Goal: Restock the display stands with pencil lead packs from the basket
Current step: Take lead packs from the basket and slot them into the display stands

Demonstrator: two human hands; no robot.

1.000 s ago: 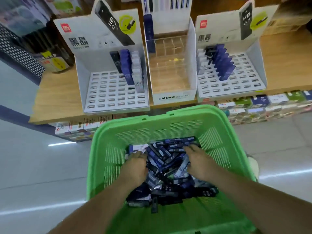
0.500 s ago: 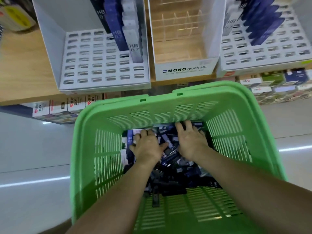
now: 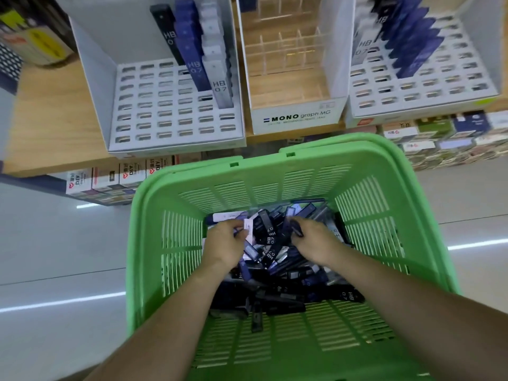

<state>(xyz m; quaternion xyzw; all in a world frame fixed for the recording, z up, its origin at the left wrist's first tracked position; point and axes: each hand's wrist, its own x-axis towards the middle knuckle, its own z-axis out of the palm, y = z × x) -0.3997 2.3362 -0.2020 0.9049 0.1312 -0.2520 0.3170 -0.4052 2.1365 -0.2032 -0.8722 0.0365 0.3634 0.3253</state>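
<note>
My left hand (image 3: 224, 243) pinches a white pack (image 3: 248, 229). My right hand (image 3: 314, 241), fingers curled, grips a dark pack (image 3: 296, 229). Other packs (image 3: 277, 273) lie under both hands in the basket (image 3: 275, 174). A stand (image 3: 154, 111) sits beyond my fingertips.

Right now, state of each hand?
left hand: fingers curled on a white pack.
right hand: fingers pinching a dark pack.

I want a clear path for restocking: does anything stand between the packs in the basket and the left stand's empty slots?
Only the far wall of the basket: packs must be lifted over it. The left hand and right hand each grip packs in the pile, and the left stand has its front slots open.
</note>
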